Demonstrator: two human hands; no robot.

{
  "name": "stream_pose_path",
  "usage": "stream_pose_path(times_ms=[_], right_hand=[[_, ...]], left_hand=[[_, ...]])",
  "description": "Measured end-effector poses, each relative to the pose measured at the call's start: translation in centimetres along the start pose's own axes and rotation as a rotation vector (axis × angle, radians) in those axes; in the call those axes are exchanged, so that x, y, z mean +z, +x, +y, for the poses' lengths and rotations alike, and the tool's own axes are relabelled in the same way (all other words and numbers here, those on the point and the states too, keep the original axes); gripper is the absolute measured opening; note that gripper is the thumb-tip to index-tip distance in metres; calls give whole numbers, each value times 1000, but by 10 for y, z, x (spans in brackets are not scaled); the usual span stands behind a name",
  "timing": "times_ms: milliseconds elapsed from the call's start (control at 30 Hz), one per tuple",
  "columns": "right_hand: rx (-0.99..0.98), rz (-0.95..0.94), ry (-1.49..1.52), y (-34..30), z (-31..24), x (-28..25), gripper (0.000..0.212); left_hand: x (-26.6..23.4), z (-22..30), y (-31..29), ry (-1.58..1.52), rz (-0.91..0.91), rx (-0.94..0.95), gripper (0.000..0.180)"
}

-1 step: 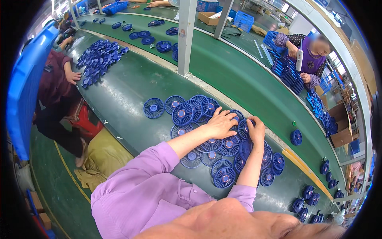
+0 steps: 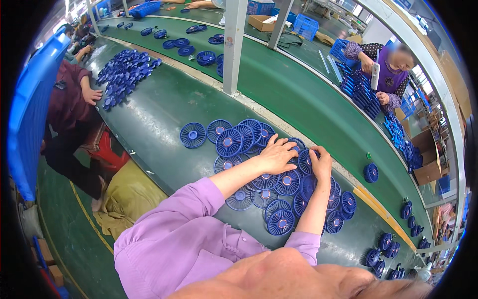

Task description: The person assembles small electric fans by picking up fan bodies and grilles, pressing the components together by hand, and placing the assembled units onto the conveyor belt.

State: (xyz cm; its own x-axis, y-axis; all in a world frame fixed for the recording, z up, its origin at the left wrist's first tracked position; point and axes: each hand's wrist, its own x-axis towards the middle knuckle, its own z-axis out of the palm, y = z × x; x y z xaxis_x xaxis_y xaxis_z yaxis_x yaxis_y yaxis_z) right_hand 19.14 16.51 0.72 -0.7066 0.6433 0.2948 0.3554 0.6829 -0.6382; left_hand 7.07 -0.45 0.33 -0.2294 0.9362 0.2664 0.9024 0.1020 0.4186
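A loose heap of round dark-blue fan grilles (image 2: 229, 142) lies on the green worktable in front of me; many overlap. My left hand (image 2: 278, 156) rests over the middle of the heap. Its fingers are spread across the grilles, touching them without closing round one. On the right side of the heap, my right hand (image 2: 321, 164) has its fingers bent at the rim of a tilted fan grille (image 2: 304, 162). My right forearm covers part of the heap. A single grille (image 2: 192, 135) lies flat at the heap's left end.
Beyond a low ledge runs a green conveyor belt (image 2: 298, 94) carrying blue fan parts. A grey post (image 2: 233, 50) stands at the ledge. Small blue pieces (image 2: 124, 74) are piled far left, near another person's hand (image 2: 91, 94). Across the belt, another person (image 2: 393, 74) handles blue parts.
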Motion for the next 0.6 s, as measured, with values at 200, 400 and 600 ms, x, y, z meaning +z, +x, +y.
stream_pose_path(times_ms=[200, 400, 600], right_hand=[[10, -7, -5, -2, 0, -1, 21], [4, -13, -3, -1, 3, 0, 20], [-2, -11, -12, -1, 4, 0, 21]], left_hand=[[-2, 2, 0, -4, -8, -5, 41], [-1, 1, 0, -1, -14, -9, 42], [-3, 2, 0, -3, -25, -13, 43]])
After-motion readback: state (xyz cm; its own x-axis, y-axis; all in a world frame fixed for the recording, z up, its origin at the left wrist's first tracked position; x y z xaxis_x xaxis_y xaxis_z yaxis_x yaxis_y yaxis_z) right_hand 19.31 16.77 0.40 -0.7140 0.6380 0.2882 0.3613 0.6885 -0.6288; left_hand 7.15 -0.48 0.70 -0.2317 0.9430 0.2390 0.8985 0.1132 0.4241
